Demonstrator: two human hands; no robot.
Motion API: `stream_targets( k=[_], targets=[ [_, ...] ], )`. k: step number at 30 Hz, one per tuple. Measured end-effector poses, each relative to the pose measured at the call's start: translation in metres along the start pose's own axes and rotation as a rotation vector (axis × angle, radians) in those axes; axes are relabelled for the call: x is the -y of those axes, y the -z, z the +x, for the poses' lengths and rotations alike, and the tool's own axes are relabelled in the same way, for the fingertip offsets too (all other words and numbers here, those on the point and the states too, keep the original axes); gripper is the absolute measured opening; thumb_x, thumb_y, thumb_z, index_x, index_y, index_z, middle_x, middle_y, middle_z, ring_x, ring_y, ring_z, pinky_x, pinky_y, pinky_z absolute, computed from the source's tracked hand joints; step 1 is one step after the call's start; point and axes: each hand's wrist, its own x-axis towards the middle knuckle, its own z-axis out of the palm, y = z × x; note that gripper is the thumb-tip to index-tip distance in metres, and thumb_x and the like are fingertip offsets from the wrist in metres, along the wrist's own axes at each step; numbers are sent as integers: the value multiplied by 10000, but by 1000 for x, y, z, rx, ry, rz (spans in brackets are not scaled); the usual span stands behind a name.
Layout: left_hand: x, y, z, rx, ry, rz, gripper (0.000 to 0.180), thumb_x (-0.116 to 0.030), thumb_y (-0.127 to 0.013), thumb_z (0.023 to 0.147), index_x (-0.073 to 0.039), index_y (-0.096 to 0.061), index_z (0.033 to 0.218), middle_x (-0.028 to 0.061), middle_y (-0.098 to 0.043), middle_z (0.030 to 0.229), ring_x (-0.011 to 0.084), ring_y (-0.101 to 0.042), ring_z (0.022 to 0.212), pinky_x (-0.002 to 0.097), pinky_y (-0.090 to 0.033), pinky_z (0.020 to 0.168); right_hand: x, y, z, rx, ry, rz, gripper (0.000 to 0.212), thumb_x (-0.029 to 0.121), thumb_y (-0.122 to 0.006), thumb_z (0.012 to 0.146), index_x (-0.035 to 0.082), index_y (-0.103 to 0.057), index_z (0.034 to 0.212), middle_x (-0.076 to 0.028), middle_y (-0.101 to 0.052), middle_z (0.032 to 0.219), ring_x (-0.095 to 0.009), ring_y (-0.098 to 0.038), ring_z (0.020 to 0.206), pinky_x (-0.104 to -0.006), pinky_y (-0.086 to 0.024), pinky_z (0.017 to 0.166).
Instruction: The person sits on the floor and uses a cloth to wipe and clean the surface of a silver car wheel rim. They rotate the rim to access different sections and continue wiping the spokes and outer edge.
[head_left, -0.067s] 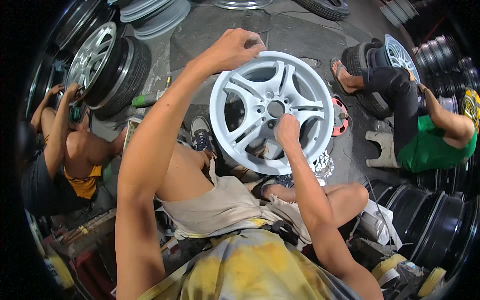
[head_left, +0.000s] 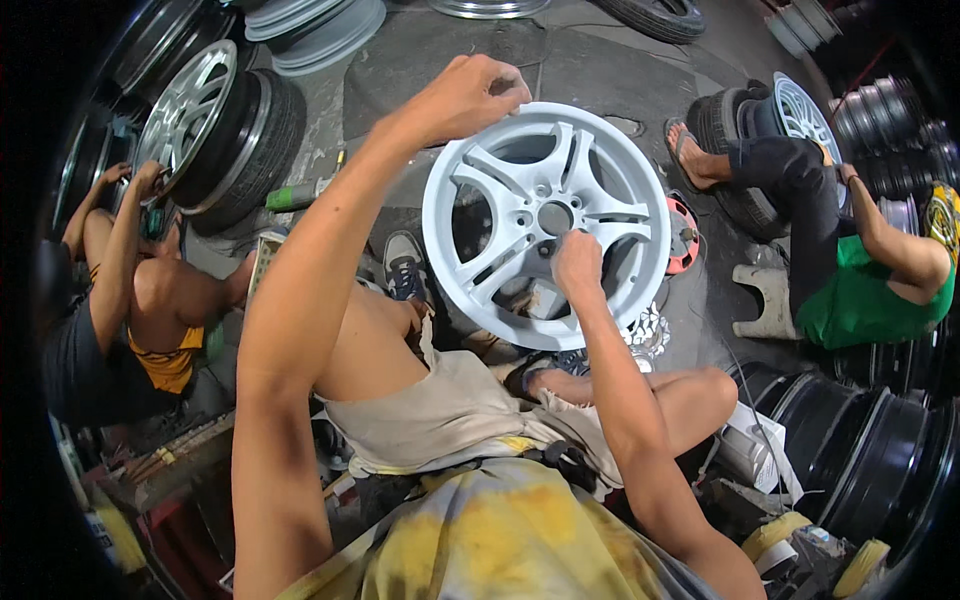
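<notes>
Fingers of the left hand (head_left: 475, 95) curl at the far rim of the pale grey wheel (head_left: 531, 203), touching its edge; whether they grip it, I cannot tell. Those of the right hand (head_left: 577, 262) fold into a fist at the near side of the centre hole (head_left: 556, 217), anything inside hidden. The wheel sits just beyond the person's bent legs, spoked face up. Well off to its right stands a whitish stool (head_left: 762, 300); close by its right rim lies a round red thing (head_left: 684, 235). Smaller still, a green-handled tool (head_left: 290, 197) lies left of the left forearm (head_left: 340, 225).
</notes>
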Motion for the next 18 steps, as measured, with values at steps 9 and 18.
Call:
stream_targets(
  k=[9,18],
  targets=[
    [19,48,-30,-30,51,116,294,-259,-605,981,6,-729,1015,88,-728,806,133,-656,750,297,-517,718,-21,20,-29,113,63,21,159,83,-627,805,-48,-718,805,-276,-682,776,-439,-699,760,-507,-575,724],
    [0,61,-37,-79,81,289,330,-288,-607,970,23,-716,948,94,-685,723,169,-593,641,346,-487,656,-67,35,-74,126,83,204,232,62,-598,856,20,-747,1028,-220,-724,885,-403,-706,807,-443,-560,753]
  ],
)
